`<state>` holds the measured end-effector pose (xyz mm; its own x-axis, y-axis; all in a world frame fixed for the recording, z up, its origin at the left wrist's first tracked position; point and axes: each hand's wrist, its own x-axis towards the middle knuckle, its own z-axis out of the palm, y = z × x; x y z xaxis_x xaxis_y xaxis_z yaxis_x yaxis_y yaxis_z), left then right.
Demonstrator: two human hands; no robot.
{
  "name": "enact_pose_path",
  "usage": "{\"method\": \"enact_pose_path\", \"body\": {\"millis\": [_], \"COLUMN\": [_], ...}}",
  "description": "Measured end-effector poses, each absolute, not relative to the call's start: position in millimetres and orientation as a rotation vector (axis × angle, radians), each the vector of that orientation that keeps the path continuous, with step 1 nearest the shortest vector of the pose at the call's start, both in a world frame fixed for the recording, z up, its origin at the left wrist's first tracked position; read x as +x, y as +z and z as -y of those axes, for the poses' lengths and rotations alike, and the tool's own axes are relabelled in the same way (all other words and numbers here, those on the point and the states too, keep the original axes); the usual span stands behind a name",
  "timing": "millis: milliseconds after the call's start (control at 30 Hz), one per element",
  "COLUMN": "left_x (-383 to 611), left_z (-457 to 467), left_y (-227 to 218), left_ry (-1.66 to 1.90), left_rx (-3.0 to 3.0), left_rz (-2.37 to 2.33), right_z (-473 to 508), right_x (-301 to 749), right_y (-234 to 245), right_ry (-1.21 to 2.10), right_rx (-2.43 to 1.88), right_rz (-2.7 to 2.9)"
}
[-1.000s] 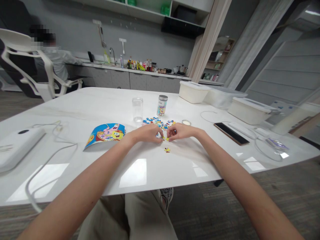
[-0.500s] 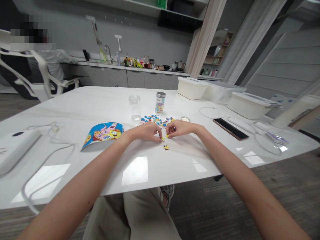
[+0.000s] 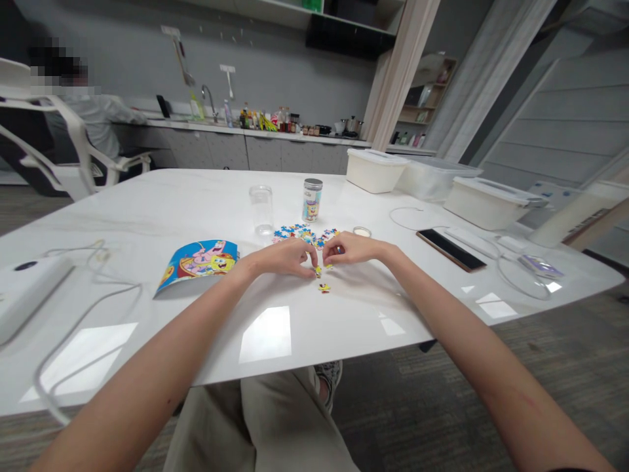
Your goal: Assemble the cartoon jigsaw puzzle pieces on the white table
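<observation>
My left hand and my right hand meet at the middle of the white table, fingertips pinched on small yellow puzzle pieces that lie between them. One more yellow piece lies just in front of the hands. A scatter of blue and yellow loose pieces sits right behind them. A cartoon picture sheet lies to the left of my left hand.
Behind the pieces stand an empty clear jar, a lidded jar with a cartoon label and a small white lid. A phone, cables and plastic boxes fill the right side. A white device with a cord is at left. A person sits at the far counter.
Both hands stay pinched together over the small pieces; the fingers shift only slightly. The view has tilted up and left a little.
</observation>
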<state>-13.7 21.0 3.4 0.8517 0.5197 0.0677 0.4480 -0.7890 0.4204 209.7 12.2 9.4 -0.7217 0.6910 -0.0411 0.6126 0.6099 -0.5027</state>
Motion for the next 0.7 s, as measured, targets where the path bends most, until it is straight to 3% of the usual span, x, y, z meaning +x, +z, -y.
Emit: {"method": "enact_pose_path", "body": {"millis": [700], "left_x": [-10.2], "left_z": [-13.1], "left_y": [9.4], "left_ry": [0.190], "left_rx": [2.542], "left_rz": [-0.723], "right_z": [-6.9], "right_x": [203.5], "right_y": [14.6], "right_ry": [0.927], "right_rx": [-1.057], "right_rz": [2.681]}}
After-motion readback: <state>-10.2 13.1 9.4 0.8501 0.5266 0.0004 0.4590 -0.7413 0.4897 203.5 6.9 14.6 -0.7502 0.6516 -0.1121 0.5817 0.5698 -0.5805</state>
